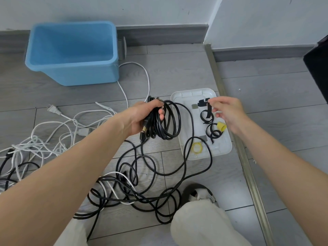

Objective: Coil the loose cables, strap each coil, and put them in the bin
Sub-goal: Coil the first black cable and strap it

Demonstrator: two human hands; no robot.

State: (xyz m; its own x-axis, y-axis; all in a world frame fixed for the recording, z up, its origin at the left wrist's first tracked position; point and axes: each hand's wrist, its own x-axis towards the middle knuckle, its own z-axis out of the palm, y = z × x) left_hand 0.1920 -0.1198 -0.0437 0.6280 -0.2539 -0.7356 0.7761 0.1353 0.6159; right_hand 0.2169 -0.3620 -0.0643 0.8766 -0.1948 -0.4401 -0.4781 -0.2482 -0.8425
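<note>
Left hand (pixel 142 118): fingers curled round a black cable coil (pixel 165 121), thumb across the top of the loops, fingertips showing through at the front; the loops hang below the fist, and a plug end juts down beside the palm.

Right hand (pixel 229 112): thumb and forefinger pinching the upper end of a black strap (pixel 208 108), which hangs down from the fingertips over the white tray (pixel 225 148).

White tray, on the floor: more curled black straps, a yellow rubber band (pixel 197 147), a yellow tag.

Loose black cable (pixel 142 183): trailing from the coil in tangled loops on the floor.

White cables (pixel 53 135): tangled at left.

Blue bin (pixel 71 52): near the wall, well apart from both hands.
</note>
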